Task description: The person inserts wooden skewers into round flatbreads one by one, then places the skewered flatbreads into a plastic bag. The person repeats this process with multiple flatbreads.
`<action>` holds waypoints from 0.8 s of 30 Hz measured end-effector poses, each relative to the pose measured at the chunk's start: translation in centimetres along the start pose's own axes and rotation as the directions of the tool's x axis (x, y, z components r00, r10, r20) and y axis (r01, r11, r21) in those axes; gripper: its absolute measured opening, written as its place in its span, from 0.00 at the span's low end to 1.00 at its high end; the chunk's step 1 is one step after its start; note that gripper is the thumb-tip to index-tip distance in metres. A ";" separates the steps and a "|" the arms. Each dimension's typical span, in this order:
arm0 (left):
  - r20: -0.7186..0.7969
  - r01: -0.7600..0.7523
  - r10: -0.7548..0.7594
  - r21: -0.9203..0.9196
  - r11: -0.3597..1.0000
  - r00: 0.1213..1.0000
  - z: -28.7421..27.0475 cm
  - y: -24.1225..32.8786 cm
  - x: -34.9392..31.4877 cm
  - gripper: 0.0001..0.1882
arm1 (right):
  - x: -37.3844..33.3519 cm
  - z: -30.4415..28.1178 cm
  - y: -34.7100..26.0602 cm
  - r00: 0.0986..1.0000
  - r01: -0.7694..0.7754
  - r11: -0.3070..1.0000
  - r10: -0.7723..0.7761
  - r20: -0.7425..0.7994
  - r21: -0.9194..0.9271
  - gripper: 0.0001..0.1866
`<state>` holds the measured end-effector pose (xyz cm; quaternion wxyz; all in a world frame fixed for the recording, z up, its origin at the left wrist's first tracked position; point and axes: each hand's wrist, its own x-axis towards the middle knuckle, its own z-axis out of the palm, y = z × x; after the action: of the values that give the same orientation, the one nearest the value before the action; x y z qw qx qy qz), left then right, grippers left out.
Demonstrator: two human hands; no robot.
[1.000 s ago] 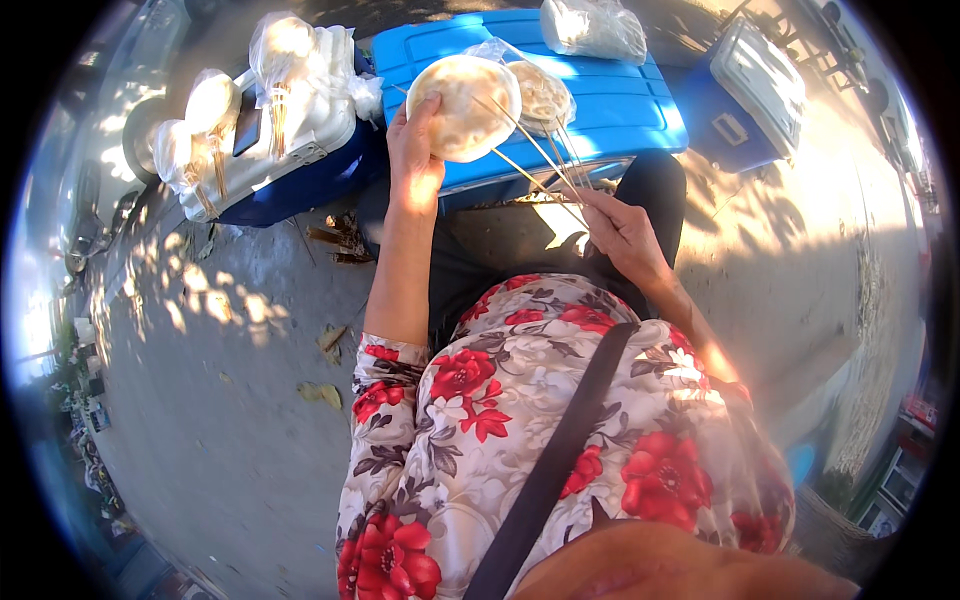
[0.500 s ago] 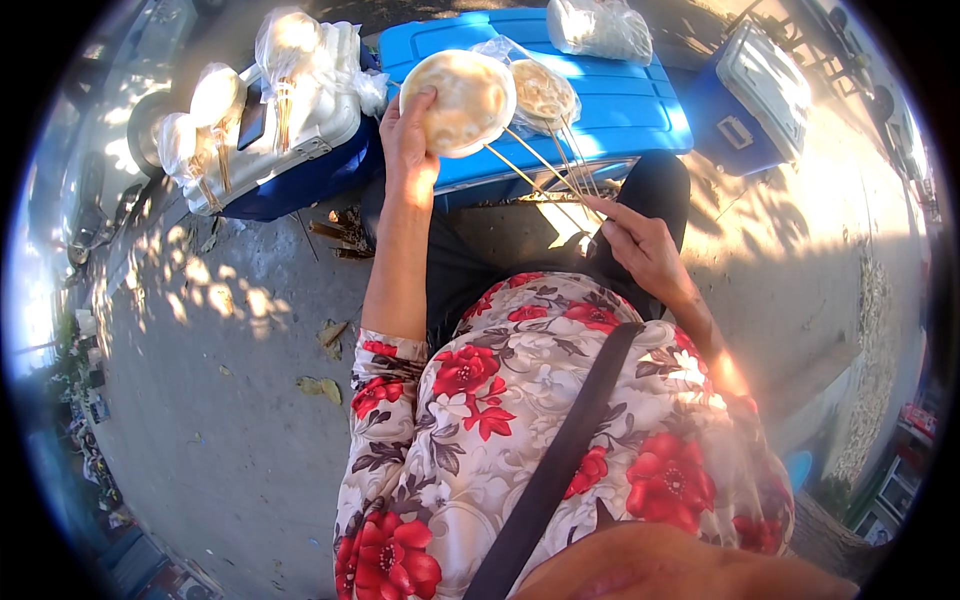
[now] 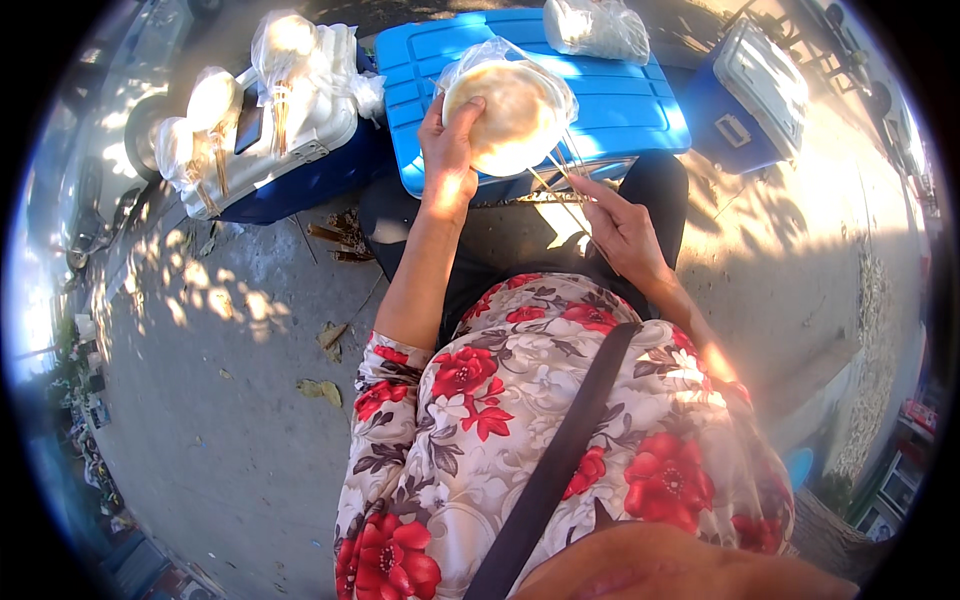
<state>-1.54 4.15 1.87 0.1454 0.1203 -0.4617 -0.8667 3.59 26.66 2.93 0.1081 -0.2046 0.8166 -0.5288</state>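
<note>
My left hand [image 3: 447,150] grips a round, pale flatbread [image 3: 512,118] by its left edge, thumb on top and fingers underneath. Behind the bread, a clear plastic bag [image 3: 497,52] shows around its far and right edges. Thin wooden sticks [image 3: 553,188] run from under the bread toward me. Closed around their near part is my right hand [image 3: 622,230]. Both hands are over the near edge of a blue storage box [image 3: 625,110]. The second bread seen earlier is covered by the one in my left hand.
At the left, a blue cooler [image 3: 322,140] with a white lid carries several bagged round breads on sticks [image 3: 213,100] and a dark phone [image 3: 249,128]. A pack of clear plastic [image 3: 597,30] lies on the box's far edge. Another cooler [image 3: 735,128] stands at the right.
My left hand has brought the flatbread rightward and slightly nearer, over the bagged bread and its sticks. My right hand has shifted slightly left and up, still holding sticks.
</note>
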 end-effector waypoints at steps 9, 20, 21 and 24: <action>0.025 0.036 -0.037 0.032 0.999 0.999 0.9 -1.6 -0.9 0.22 | 2.1 1.5 0.9 0.997 -0.047 0.990 0.054 -0.049 0.132 0.09; 0.144 -0.045 0.010 0.242 0.969 0.989 -4.1 -3.5 -1.9 0.21 | 3.0 1.7 4.3 0.954 -0.280 0.889 0.217 0.205 0.363 0.07; 0.102 -0.028 -0.006 0.323 0.946 0.995 -4.5 -1.9 -2.6 0.20 | 3.3 1.9 6.7 0.970 -0.222 0.884 0.157 0.185 0.411 0.07; -0.119 -0.057 0.125 0.459 0.887 0.985 -9.3 1.8 -3.8 0.17 | 5.3 1.5 8.2 0.967 -0.251 0.769 0.227 0.116 0.588 0.08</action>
<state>5.40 -2.55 -1.39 0.1869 0.1920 -0.6445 -0.7161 -2.39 25.96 -4.88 0.2490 -0.0644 0.6251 -0.7370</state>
